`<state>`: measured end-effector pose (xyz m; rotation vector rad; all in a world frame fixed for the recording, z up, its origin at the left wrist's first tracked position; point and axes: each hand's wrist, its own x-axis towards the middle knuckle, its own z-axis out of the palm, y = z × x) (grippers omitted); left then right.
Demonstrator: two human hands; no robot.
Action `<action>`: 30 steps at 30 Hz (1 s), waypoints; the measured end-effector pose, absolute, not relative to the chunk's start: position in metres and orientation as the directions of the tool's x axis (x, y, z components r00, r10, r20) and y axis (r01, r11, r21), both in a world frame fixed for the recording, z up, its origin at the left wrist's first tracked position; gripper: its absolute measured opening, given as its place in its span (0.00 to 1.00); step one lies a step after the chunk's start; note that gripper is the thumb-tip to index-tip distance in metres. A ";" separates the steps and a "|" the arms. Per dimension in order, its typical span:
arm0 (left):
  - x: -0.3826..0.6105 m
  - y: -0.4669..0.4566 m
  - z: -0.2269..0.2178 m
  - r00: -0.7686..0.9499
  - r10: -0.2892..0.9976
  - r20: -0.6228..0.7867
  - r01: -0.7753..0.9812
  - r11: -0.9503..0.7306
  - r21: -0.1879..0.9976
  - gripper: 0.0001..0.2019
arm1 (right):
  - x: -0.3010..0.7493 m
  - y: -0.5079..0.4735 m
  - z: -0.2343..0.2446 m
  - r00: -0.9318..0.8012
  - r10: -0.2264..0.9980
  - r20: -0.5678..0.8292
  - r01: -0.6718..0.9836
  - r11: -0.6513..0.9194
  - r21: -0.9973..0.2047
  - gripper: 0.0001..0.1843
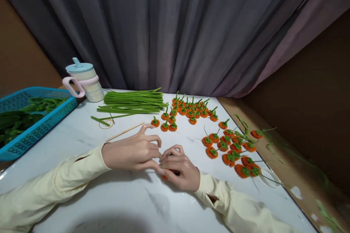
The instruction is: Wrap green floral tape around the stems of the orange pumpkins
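Grey curtain folds close off the back of a white, marble-veined table, glossy and smooth. Taking the hands as the dial's centre, the left hand and right hand meet over one small orange piece, of which only a sliver shows beneath the right palm. The right fingers curl tight around it. The left thumb and lower fingers press in to pinch it where the hands touch, while the left forefinger lifts free.

Judging by how things lie, the work looks well along. A dense cluster of finished pumpkins, fuzzy orange rounds with green caps and short stalks, sits at twelve to one o'clock. A second, looser group spreads at three o'clock, some trailing thin bare wires. What seems left is the stock: a thick bundle of green chenille stems, straight and velvety, lies at eleven o'clock.

Near that bundle lie a slim wooden stick and a tan rubber band. A lidded cup with a pink handle stands at ten to eleven o'clock, and a blue latticed basket of dark green pieces sits at nine. A white ring rests at four o'clock, close to the table's edge
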<state>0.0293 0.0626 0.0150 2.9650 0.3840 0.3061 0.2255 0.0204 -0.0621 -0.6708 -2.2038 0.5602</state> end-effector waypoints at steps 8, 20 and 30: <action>0.028 0.061 0.015 0.966 0.195 0.169 0.203 -0.978 -0.035 0.10 | 0.226 0.020 -0.063 -0.609 0.637 0.473 0.338 0.748 -0.571 0.10; 0.030 0.054 0.014 0.974 0.125 0.190 0.145 -0.984 -0.100 0.09 | 0.227 0.021 -0.061 -0.620 0.675 0.400 0.387 0.707 -0.592 0.17; 0.029 0.057 0.017 0.966 0.145 0.213 0.147 -0.989 0.008 0.06 | 0.229 0.021 -0.064 -0.566 0.732 0.380 0.420 0.652 -0.631 0.20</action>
